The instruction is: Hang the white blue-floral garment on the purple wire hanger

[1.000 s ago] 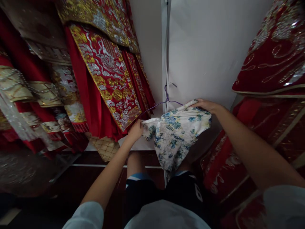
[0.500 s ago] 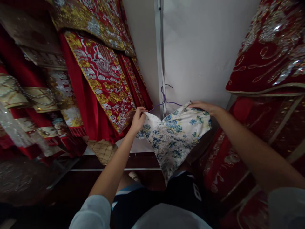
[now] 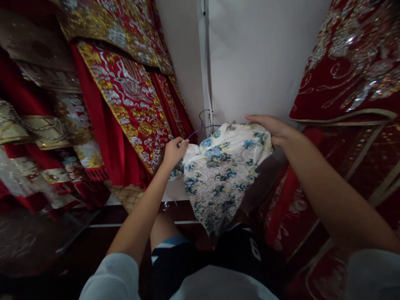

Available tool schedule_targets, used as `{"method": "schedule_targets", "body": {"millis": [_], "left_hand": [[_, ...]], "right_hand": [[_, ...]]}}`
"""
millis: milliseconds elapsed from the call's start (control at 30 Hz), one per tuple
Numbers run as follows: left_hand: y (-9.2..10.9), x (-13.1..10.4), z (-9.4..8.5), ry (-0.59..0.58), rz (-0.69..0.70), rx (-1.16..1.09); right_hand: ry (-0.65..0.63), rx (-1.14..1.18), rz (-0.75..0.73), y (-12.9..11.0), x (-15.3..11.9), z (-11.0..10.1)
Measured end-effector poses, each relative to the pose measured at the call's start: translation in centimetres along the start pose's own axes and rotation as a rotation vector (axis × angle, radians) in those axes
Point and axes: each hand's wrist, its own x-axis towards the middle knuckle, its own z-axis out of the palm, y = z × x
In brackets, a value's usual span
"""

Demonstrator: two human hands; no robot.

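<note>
Wall [image 3: 250, 62]: pale, plain
Red clothes [image 3: 128, 96]: shiny, both sides
Shirt [image 3: 215, 166]: white, blue flowers, near the wall, between both hands
Hanger [image 3: 202, 125]: thin, purple
Right hand [image 3: 276, 128]: at one shoulder, can't tell its grip
Left hand [image 3: 175, 152]: pinching the other

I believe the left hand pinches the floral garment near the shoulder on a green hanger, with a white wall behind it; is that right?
Not quite: the hanger is purple, as the head view shows. The left hand does pinch the floral garment near the shoulder, with the white wall behind.
</note>
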Motion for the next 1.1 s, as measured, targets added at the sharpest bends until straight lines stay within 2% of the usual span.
{"method": "schedule_targets", "body": {"millis": [67,100,233,333,400,533,600,667,700,767,800,900,967,1033,1067,1100], "left_hand": [[-0.2,0.5,0.2,-0.027,0.011,0.012],[-0.3,0.7,0.3,-0.035,0.016,0.015],[-0.6,0.8,0.6,-0.027,0.001,0.058],[-1.1,0.0,0.8,-0.018,-0.029,0.079],[-1.5,-0.8,1.1,-0.001,-0.074,-0.013],[-1.2,-2.7,2.0,0.087,-0.234,-0.397],[-0.1,-3.4,2.6,0.133,-0.306,-0.598],[1.6,-3.9,3.1,0.1,-0.378,-0.895],[2.6,-4.1,3.4,0.048,-0.418,-1.066],[4.8,-4.4,3.7,-0.089,-0.488,-1.343],[5.8,-4.7,3.8,-0.15,-0.521,-1.443],[8.4,-5.5,3.7,-0.315,-0.585,-1.606],[9.4,-6.3,3.6,-0.391,-0.579,-1.614],[9.7,-7.1,3.3,-0.405,-0.586,-1.465],[9.6,-7.5,3.2,-0.394,-0.624,-1.282],[9.4,-8.0,3.0,-0.379,-0.692,-0.983]], "right_hand": [[-0.116,0.09,0.176,-0.9,-0.9,0.1],[-0.138,0.155,0.211,-1.1,-1.1,0.1],[-0.098,0.402,0.046,-0.8,-1.2,0.8],[-0.168,0.394,-0.122,0.3,-2.7,2.1],[-0.335,0.291,-0.197,0.7,-4.9,2.6],[-0.869,-0.094,-0.328,0.2,-10.0,2.6],[-0.994,-0.273,-0.412,0.2,-11.1,3.0],[-0.938,-0.384,-0.493,1.3,-10.8,3.8],[-0.856,-0.418,-0.521,2.4,-10.2,4.3],[-0.613,-0.429,-0.522,5.4,-8.8,5.2],[-0.525,-0.4,-0.466,7.1,-8.1,5.6],[-0.482,-0.086,-0.137,11.8,-7.7,6.2],[-0.317,0.186,0.035,14.1,-8.4,5.7],[-0.045,0.394,0.089,15.4,-9.3,4.4],[0.088,0.466,0.08,15.7,-9.5,3.4],[0.205,0.525,0.058,16.0,-9.5,2.2]]}}
